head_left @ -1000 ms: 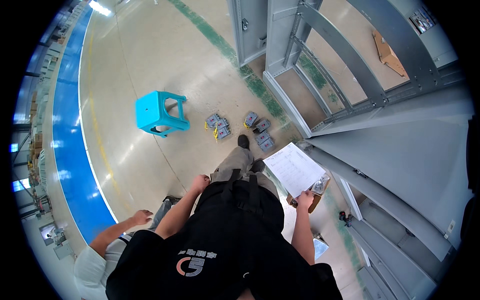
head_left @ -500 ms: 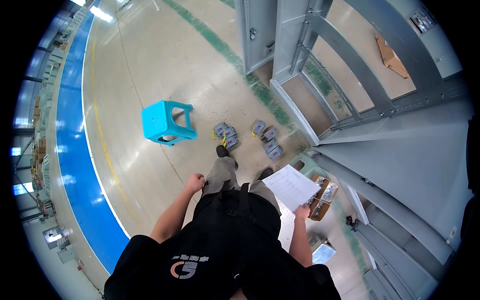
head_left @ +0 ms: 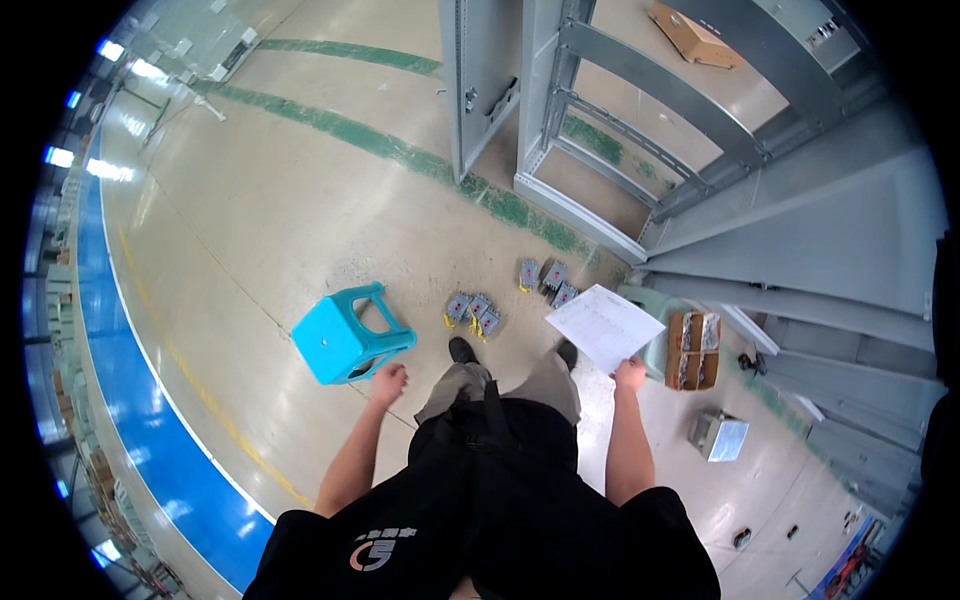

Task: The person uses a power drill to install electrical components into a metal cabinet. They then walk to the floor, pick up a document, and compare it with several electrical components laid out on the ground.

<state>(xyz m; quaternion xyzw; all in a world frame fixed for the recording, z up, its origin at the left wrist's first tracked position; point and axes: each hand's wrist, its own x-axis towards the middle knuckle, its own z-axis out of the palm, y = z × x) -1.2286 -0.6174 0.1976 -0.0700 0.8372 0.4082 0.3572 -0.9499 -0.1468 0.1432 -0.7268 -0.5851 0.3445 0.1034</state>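
My right hand [head_left: 630, 373] grips the near corner of a white sheet of paper [head_left: 605, 328], which is held out flat over the floor in front of my right foot. The sheet bears printed lines too small to make out. To the left, my left hand [head_left: 389, 383] hangs with its fingers curled in and nothing visible in them. Just beyond it stands a turquoise plastic stool [head_left: 338, 338]. Between the stool and the sheet, several grey box-shaped electrical devices [head_left: 484, 316] with yellow leads lie on the floor. A second group of such devices [head_left: 554, 273] lies farther right, partly behind the sheet.
A divided cardboard box [head_left: 693, 372] of small metal parts sits by a pale green stool [head_left: 655, 350]. Grey metal cabinet frames [head_left: 590, 222] rise along the right. A metal box [head_left: 716, 434] and a dark power tool [head_left: 752, 364] are on the right. Another carton [head_left: 692, 38] lies beyond.
My view has turned and shifted, so the stool and devices appear lower and the cabinet farther up. The sheet stays in my right hand. My left hand now appears beside the stool's near edge.
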